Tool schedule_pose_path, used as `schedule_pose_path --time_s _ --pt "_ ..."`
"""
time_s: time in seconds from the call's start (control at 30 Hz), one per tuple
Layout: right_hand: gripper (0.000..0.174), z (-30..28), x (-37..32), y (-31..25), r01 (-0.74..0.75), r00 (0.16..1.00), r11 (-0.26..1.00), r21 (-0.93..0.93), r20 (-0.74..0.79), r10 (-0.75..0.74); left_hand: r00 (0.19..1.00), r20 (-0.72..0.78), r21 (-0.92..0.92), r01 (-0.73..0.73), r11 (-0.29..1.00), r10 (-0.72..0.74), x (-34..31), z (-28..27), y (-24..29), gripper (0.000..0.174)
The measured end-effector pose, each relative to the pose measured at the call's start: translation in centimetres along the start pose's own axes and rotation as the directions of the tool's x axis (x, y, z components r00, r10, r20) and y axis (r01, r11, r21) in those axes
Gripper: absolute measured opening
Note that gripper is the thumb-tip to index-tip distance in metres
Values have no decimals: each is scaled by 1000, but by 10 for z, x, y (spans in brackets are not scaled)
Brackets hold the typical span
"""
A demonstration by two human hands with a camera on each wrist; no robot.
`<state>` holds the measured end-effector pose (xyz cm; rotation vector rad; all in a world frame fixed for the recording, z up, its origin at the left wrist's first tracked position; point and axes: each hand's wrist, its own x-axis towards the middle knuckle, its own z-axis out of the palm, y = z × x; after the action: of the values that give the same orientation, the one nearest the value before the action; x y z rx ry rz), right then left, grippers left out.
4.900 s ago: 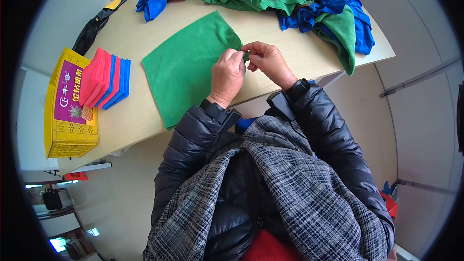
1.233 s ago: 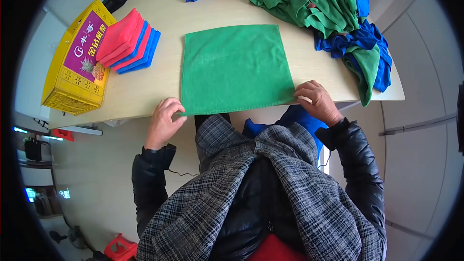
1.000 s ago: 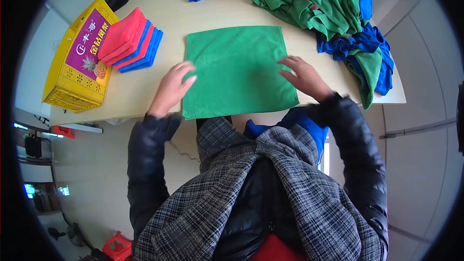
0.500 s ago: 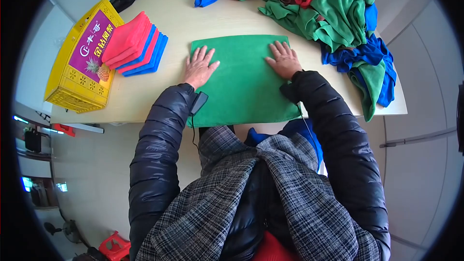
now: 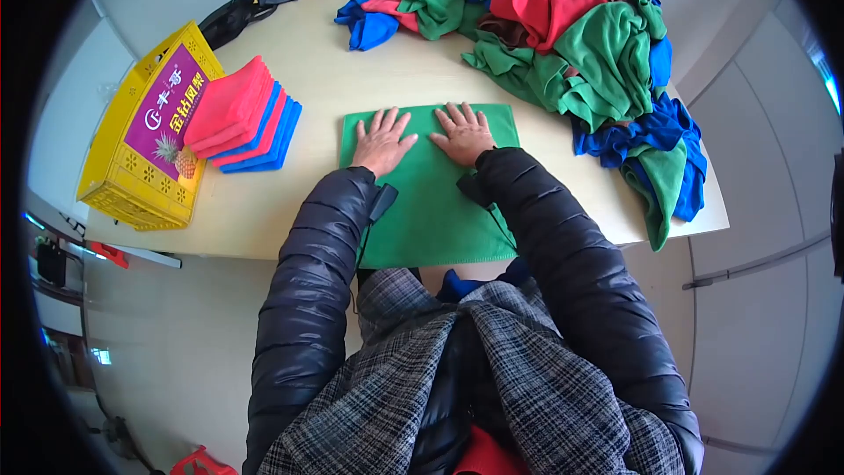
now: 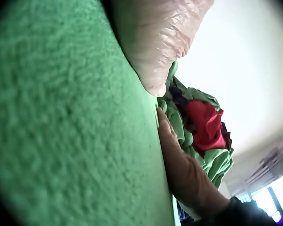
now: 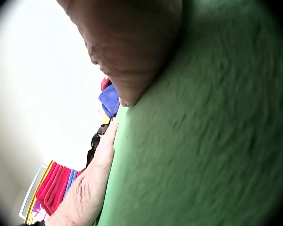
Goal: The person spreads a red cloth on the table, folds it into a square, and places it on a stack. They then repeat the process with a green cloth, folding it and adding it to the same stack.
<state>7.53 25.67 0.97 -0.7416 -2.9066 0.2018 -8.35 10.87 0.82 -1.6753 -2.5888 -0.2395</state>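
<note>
A green cloth (image 5: 422, 220) lies spread flat on the table, its near hem at the front edge. My left hand (image 5: 383, 144) rests palm down on its far left part, fingers straight and spread. Beside it my right hand (image 5: 464, 135) lies flat on the far middle of the cloth, fingers also spread. In the left wrist view the cloth's fuzzy surface (image 6: 75, 132) fills the left side, with the right hand (image 6: 188, 176) beyond. The right wrist view shows the left hand (image 7: 87, 188) across the cloth.
At the left, folded red and blue cloths (image 5: 233, 114) lean against a yellow box (image 5: 132, 185) with a pineapple picture. A heap of crumpled green, red and blue cloths (image 5: 607, 62) covers the back right. A black and yellow item (image 5: 255, 13) lies at the back left of the table (image 5: 308, 211).
The hands let go of the cloth's near corners, moved forward onto it and flattened. Since half a second ago the right hand has slid left, closer to the left hand.
</note>
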Motion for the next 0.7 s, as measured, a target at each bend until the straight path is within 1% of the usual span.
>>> schedule_pose_path --time_s 0.03,0.13,0.17,0.27,0.3,0.4,0.43,0.53,0.57,0.63,0.67,0.7 --pt "73 3 -1 6 -5 1000 1000 4 9 5 1000 11 -3 -2 1000 2 -1 3 -4 66" --pt "73 -1 -5 40 -108 994 994 -23 -33 108 998 -23 36 60 998 -59 -3 3 -22 65" --pt "73 -1 -8 50 -106 994 994 -25 -30 106 998 -22 34 63 997 -62 -3 4 -24 65" --pt "74 0 -21 78 -178 982 984 -26 -62 176 994 -13 18 105 994 -105 0 7 -29 66" --pt "74 -2 -27 85 -183 981 983 -27 -66 181 995 -16 17 100 995 -99 0 7 -33 66" --pt "72 -8 -46 96 -292 956 955 -55 -35 290 992 29 -105 125 987 -122 -4 8 -47 68" --pt "72 -9 -52 93 -295 955 954 -52 -33 293 992 32 -103 123 987 -120 -11 5 -47 68" --pt "71 -21 -90 65 -153 982 970 -191 -137 128 1000 14 -48 13 999 -13 -58 -18 -41 69" --pt "71 -21 -107 44 -91 988 983 -157 -138 69 1000 22 -47 13 999 -12 -77 -28 -29 69" --pt "70 -21 -142 -9 28 989 997 -73 -140 -38 992 36 -1 -120 993 120 -115 -40 10 68" --pt "70 -21 -157 -27 79 987 997 -20 -142 -81 990 51 -1 -129 992 129 -132 -34 19 68" --pt "70 -18 -167 -35 66 988 998 -9 -136 -67 991 31 -13 -132 991 133 -149 -29 27 68"
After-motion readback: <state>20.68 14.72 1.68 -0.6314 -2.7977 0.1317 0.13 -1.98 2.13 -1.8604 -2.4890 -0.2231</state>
